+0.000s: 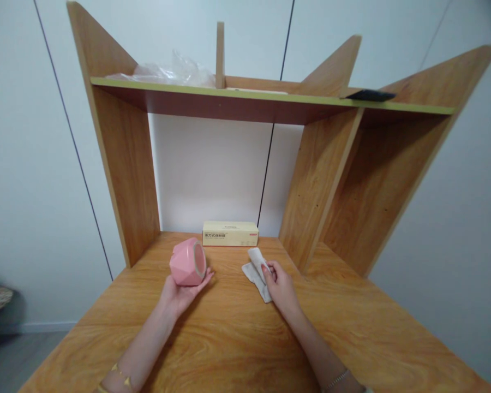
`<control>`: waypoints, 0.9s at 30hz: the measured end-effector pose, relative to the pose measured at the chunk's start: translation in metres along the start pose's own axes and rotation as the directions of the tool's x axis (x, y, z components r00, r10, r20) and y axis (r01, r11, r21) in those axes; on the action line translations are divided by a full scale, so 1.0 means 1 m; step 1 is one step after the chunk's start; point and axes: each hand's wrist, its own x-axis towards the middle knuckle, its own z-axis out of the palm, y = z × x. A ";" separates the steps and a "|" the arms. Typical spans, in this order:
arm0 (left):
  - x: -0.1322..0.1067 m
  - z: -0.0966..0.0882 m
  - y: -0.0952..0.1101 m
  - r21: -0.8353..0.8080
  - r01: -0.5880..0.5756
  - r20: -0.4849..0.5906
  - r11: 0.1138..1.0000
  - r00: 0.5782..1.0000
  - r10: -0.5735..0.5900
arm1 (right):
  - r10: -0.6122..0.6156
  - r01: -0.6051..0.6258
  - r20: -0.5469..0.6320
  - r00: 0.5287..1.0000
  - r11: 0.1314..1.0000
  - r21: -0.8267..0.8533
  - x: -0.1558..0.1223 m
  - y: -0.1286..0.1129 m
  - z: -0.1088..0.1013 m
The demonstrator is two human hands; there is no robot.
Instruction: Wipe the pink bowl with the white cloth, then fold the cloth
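Note:
A pink faceted ceramic pot lies tilted on its side in my left hand, resting on the palm and fingers above the desk. Its round, pale-ringed end faces right; whether that is the base or the mouth I cannot tell. My right hand pinches a light grey cloth between thumb and fingers. Part of the cloth is folded upward, and its lower corner hangs toward the desk. Pot and cloth are apart, with the pot on the left.
A cream box with printed lettering stands at the back of the wooden desk. Wooden shelving rises behind and to the right. Clear plastic wrapping and a dark flat object lie on the upper shelf.

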 end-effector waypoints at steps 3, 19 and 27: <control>-0.010 0.008 -0.005 -0.006 0.113 0.019 0.994 0.993 -0.113 | 0.002 -0.002 -0.001 1.000 1.000 -0.007 0.000 0.000 0.000; 0.007 -0.003 -0.035 0.635 -0.419 0.240 0.649 0.905 0.350 | -0.119 0.122 -0.033 0.992 0.990 0.075 -0.014 -0.037 0.006; -0.004 0.006 -0.043 0.696 -0.643 0.512 0.321 0.757 0.406 | -0.143 0.151 0.128 0.981 0.987 -0.054 -0.019 -0.041 0.023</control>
